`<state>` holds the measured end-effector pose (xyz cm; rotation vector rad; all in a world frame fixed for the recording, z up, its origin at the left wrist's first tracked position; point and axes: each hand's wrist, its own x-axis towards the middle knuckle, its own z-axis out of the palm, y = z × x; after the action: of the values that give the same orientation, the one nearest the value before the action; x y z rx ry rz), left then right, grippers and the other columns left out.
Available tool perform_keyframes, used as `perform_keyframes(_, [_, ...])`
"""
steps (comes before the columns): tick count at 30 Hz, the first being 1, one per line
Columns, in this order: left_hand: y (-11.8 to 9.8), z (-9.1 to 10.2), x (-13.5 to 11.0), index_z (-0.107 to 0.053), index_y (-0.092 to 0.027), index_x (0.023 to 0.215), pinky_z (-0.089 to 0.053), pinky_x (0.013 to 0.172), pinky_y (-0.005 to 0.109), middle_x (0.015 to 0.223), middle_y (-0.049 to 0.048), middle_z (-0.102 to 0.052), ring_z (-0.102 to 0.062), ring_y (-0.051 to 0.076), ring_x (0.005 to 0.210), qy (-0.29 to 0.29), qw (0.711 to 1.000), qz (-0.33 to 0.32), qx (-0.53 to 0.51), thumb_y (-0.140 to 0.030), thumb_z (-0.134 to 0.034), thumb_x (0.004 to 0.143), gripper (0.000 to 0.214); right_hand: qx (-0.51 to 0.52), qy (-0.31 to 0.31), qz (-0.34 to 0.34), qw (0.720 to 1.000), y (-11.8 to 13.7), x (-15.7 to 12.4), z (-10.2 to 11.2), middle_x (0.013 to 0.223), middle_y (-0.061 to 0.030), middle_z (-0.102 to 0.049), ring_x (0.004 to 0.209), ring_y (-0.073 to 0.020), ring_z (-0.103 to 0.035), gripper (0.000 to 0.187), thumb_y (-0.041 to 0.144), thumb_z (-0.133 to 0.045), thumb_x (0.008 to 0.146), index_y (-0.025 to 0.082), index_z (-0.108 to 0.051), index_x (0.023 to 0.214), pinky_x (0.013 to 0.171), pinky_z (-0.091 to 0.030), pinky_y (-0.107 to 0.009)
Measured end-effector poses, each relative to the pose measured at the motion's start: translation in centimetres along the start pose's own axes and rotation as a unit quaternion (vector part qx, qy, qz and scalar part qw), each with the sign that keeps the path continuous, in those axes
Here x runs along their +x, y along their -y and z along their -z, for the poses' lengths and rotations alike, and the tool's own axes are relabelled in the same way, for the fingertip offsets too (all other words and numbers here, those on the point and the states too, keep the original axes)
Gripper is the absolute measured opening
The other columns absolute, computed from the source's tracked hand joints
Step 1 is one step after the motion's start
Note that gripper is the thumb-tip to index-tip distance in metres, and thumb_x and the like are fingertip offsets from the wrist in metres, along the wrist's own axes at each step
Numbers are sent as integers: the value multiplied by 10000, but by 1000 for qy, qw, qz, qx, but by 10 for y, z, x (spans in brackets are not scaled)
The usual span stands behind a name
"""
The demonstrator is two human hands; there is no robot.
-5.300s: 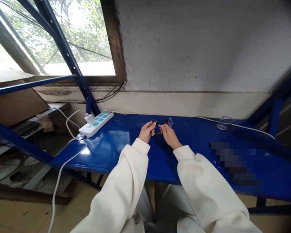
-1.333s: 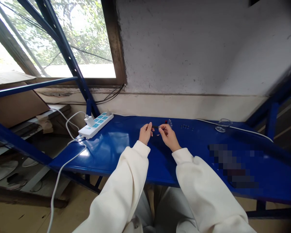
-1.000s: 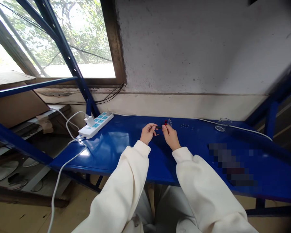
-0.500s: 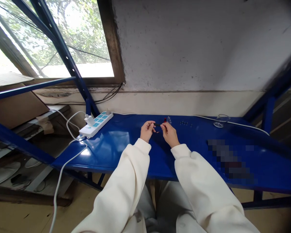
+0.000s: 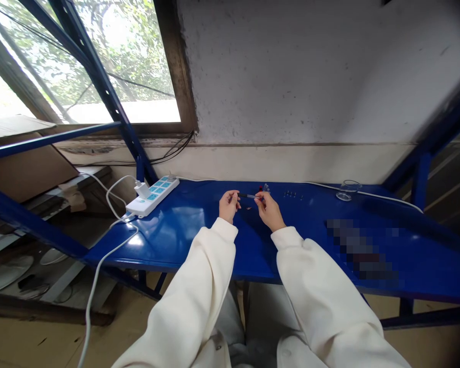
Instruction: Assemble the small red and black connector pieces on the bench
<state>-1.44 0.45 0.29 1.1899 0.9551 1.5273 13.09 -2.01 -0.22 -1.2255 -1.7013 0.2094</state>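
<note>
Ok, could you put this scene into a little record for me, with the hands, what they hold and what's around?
Left hand: pinching the rod's dark end
Right hand: pinching near its paler end
Held: thin, pen-like rod, roughly level
Surface: blue table
Beyond right hand: red thing and clear thing, both partly hidden
Back, left: white power strip with plug
Back, right: small bits, then clear cup
Front, right: blurred-out patch, unreadable
</note>
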Motion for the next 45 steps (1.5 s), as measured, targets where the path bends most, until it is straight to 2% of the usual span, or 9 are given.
perform_keyframes(5, [-3, -1, -1, -549, -131, 843, -270, 347, 180, 625, -26, -491, -429, 27, 383, 7, 1000, 5, -13, -401, -582, 710, 303, -1, 29, 16, 999, 0, 0, -2, 852, -51, -617, 589, -128, -534, 271, 382, -412, 822, 191, -541, 966, 597, -430, -263])
perform_keyframes(11, [-2, 0, -2, -550, -126, 934, -290, 359, 190, 666, -6, -543, -446, 37, 400, 39, 995, 49, -76, -407, -641, 652, 408, 17, 38, 50, 998, -1, -1, -4, 970, -79, -621, 783, -163, -592, 276, 323, -397, 832, 189, -578, 993, 696, -466, -291])
perform_keyframes(16, [2, 0, -1, -583, -105, 906, -289, 363, 189, 683, 18, -568, -436, 30, 408, 83, 991, 57, -86, -380, -667, 626, 402, 9, 31, 59, 998, -3, -1, -4, 1034, -75, -613, 901, -174, -578, 289, 299, -388, 837, 203, -578, 1033, 761, -458, -307])
perform_keyframes(22, [1, 0, 0, -583, -105, 867, -272, 351, 180, 658, 13, -566, -414, 23, 394, 26, 997, 44, -61, -396, -670, 610, 398, -47, 83, 10, 995, -7, 1, -3, 801, -53, -639, 643, -155, -570, 243, 311, -420, 815, 195, -599, 934, 598, -441, -279])
perform_keyframes(25, [-1, 0, 0, -574, -112, 835, -270, 349, 179, 655, 9, -562, -412, 25, 394, -3, 999, 33, -42, -412, -653, 622, 377, -57, 94, 22, 994, -14, 3, 2, 798, -51, -609, 616, -136, -542, 198, 300, -463, 783, 191, -613, 852, 591, -431, -269])
perform_keyframes(28, [1, -2, -2, -577, -116, 805, -305, 376, 182, 655, 12, -566, -425, 33, 413, -13, 1000, 13, 15, -409, -642, 632, 347, -80, 89, 12, 993, -24, 5, 11, 768, -50, -582, 607, -130, -528, 152, 288, -520, 733, 184, -629, 748, 591, -426, -267])
perform_keyframes(32, [11, -12, -3, -613, -121, 763, -396, 488, 211, 619, 21, -576, -495, 75, 499, 32, 991, -30, 126, -357, -658, 619, 280, -113, 60, -96, 987, -37, 5, 21, 627, -29, -590, 541, -134, -526, 93, 261, -564, 690, 186, -620, 683, 519, -394, -251])
perform_keyframes(37, [16, -31, 3, -647, -157, 699, -393, 558, 249, 645, 40, -617, -534, 125, 574, 76, 945, -75, 308, -317, -654, 625, 177, -133, 23, -166, 977, -43, 3, 22, 612, -48, -625, 533, -153, -558, 48, 230, -591, 661, 188, -614, 656, 469, -360, -241])
perform_keyframes(45, [19, -54, 7, -635, -187, 721, -379, 636, 260, 741, 19, -608, -551, 140, 689, 79, 879, -65, 466, -323, -605, 685, 145, -189, 50, -242, 950, -37, 6, 18, 756, -40, -661, 725, -167, -600, 157, 313, -532, 731, 197, -627, 779, 520, -344, -217])
